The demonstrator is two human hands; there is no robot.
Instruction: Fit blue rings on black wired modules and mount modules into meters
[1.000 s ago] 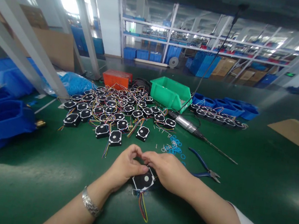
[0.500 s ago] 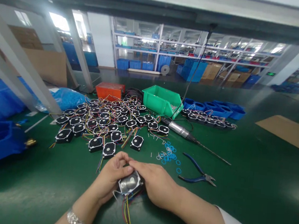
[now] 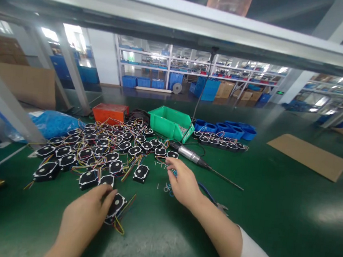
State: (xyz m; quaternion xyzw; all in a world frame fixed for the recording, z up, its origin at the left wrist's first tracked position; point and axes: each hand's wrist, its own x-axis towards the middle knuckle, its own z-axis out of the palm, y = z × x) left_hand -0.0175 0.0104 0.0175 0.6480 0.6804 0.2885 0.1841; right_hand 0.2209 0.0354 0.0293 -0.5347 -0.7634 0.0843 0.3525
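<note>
My left hand is closed around the left side of a small square motor, black with pale corners and a round disc on top. Coloured wires hang from its near and right sides. My right hand reaches forward over the scattered screws and blue rings, its fingers apart and nothing visible in them. It covers most of the rings. Partly behind the right forearm lie blue-handled cutting pliers. Beyond the hand rests an electric screwdriver with a long thin bit.
Many similar motors with tangled wires cover the table's left and middle. A green bin of small parts stands behind them, beside an orange box. Blue trays and cardboard lie right. A cable hangs from the overhead beam.
My hands have come apart. The left has moved left with the motor; the right has let go of it and moved forward to the screws and rings. The camera view has shifted.
</note>
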